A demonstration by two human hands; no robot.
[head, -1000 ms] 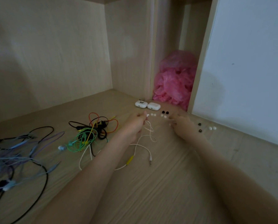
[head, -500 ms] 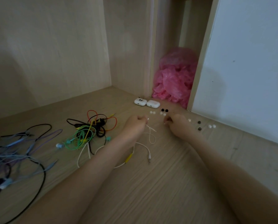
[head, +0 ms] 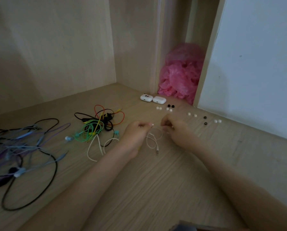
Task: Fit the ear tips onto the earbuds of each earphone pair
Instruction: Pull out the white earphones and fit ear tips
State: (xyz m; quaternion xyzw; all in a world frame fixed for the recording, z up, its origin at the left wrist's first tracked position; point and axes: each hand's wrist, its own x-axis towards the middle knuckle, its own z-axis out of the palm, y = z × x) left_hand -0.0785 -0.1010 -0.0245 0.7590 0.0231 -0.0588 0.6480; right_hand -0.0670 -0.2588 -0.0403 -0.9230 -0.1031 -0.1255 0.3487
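White earphone [head: 152, 139] pinched by left hand [head: 136, 132]; right hand [head: 176, 130] fingers [head: 166, 124] curled, contents unclear, now nearer.

No legible text, brand, number or sign is present in the head view.

The only marking is a small dark print on the top face of the left white case [head: 146, 98], which lies on the wooden surface. It appears to be a figure rather than lettering, but it is too small and soft to resolve.

The adjacent white case [head: 159, 99] shows a plain top face. The white earphone [head: 150, 140] and the loose ear tips [head: 158, 108] show no readable marking at this size.
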